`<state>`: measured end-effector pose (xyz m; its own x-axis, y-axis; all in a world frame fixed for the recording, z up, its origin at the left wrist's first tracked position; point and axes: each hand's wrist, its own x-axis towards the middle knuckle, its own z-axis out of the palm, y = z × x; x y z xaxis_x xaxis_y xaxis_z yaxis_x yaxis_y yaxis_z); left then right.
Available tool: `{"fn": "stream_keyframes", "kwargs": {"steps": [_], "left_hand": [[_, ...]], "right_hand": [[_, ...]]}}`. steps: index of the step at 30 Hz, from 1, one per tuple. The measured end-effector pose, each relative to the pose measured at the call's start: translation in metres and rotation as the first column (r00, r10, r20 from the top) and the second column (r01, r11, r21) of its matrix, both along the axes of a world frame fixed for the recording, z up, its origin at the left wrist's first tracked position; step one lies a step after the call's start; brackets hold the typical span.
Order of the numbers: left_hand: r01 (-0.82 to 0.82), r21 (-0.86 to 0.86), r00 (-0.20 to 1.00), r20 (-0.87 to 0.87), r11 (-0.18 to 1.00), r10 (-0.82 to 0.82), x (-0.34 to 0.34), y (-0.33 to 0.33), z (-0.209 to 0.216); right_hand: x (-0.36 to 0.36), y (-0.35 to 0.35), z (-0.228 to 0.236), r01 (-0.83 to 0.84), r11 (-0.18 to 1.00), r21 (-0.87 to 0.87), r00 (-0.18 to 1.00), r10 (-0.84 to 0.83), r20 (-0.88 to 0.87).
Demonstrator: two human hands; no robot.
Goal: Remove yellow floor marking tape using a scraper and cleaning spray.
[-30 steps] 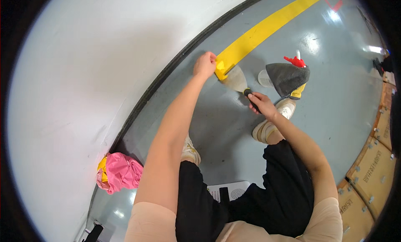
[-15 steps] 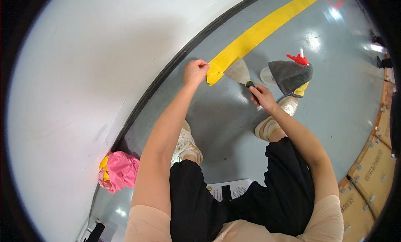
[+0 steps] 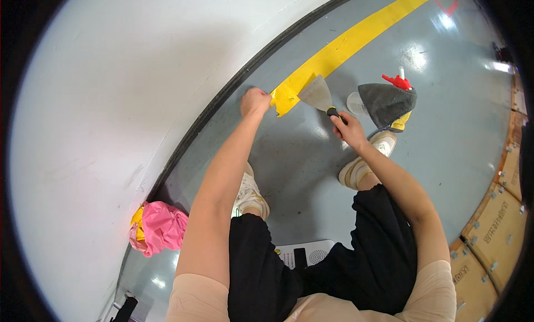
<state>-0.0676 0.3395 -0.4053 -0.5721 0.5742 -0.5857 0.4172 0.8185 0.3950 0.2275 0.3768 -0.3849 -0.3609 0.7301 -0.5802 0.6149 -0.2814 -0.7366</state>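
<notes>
Our right grip [image 3: 349,129] clasps a flared, metal-bladed scraper [image 3: 317,95]. Our left grip [image 3: 256,101] pinches the ragged end of smooth yellow tape [image 3: 345,46] on the glossy grey floor [image 3: 303,172].

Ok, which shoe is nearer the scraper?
The right shoe, close by the right hand holding the scraper; the left shoe sits farther off, beside the left forearm.

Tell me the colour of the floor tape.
The floor tape is yellow, shown best in the head view.
</notes>
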Motion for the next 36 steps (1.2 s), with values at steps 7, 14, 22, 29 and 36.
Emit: {"fn": "stream_keyframes", "kwargs": {"steps": [7,14,22,29,36], "left_hand": [[-0.005,0.009,1.000,0.030,1.000,0.005,-0.010,-0.005,-0.013],[-0.079,0.099,0.989,0.135,0.992,0.065,-0.006,-0.008,-0.025],[-0.178,0.092,0.952,0.267,0.980,0.148,-0.012,-0.010,-0.034],[-0.021,0.150,0.994,0.105,0.988,0.005,-0.002,-0.013,-0.018],[0.076,0.188,0.997,0.016,0.979,-0.080,0.013,-0.017,-0.011]], "right_hand": [[-0.008,0.000,0.004,-0.013,1.000,-0.009,1.000,0.013,0.016],[-0.020,0.001,0.008,-0.006,0.999,-0.040,1.000,0.005,-0.023],[-0.004,-0.003,0.002,-0.008,0.999,-0.044,0.999,0.006,-0.031],[-0.031,0.010,0.027,-0.123,0.965,0.231,0.987,0.095,0.131],[-0.065,0.013,0.045,-0.325,0.870,0.370,0.919,0.200,0.339]]}}
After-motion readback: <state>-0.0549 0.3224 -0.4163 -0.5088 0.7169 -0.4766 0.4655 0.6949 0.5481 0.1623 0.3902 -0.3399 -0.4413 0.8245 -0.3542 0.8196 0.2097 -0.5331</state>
